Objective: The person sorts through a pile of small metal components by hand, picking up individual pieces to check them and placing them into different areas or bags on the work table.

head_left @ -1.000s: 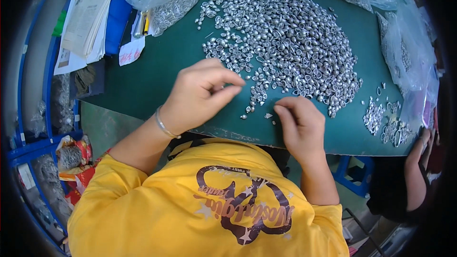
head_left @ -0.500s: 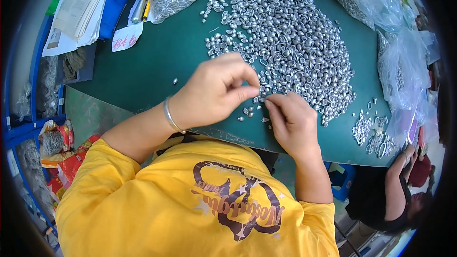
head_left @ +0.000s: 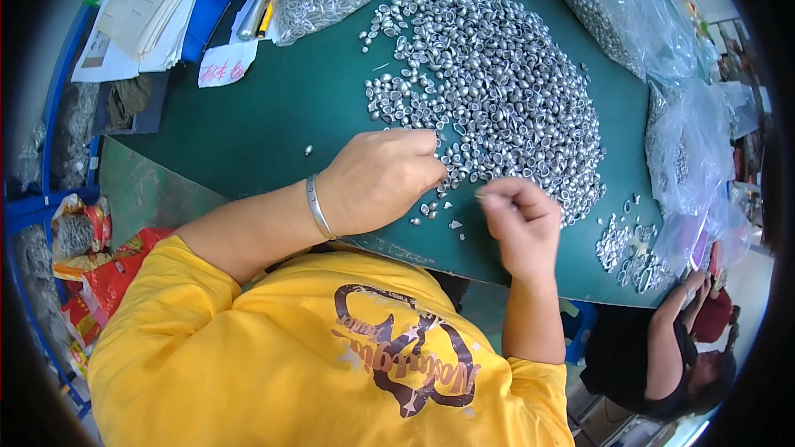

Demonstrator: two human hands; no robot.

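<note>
A broad heap of small silver metal caps [head_left: 505, 91], rounded and hollow, lies on the green tabletop. My left hand [head_left: 381, 178], with a silver bangle at its wrist, reaches the heap's near-left edge. Its fingers are bent and closed by the caps there; whatever is between the fingertips is hidden. To its right, my right hand [head_left: 523, 219] is held at the heap's near edge, thumb and forefinger pinched together. Anything in that pinch is too small to make out. Several loose caps [head_left: 428, 210] and small flat pieces [head_left: 455, 224] lie between my hands near the table edge.
Clear bags of metal parts stand at the back left [head_left: 331, 0] and right [head_left: 691, 149]. Small silver pieces [head_left: 633, 252] lie at the right. Papers [head_left: 149, 8] and a yellow pen [head_left: 266, 16] are far left. A co-worker [head_left: 646, 348] sits at the right.
My hands have moved apart: the right has drawn back slightly right and toward me, and the left has lowered a little with its fingers at the caps. The whole view has shifted slightly.
</note>
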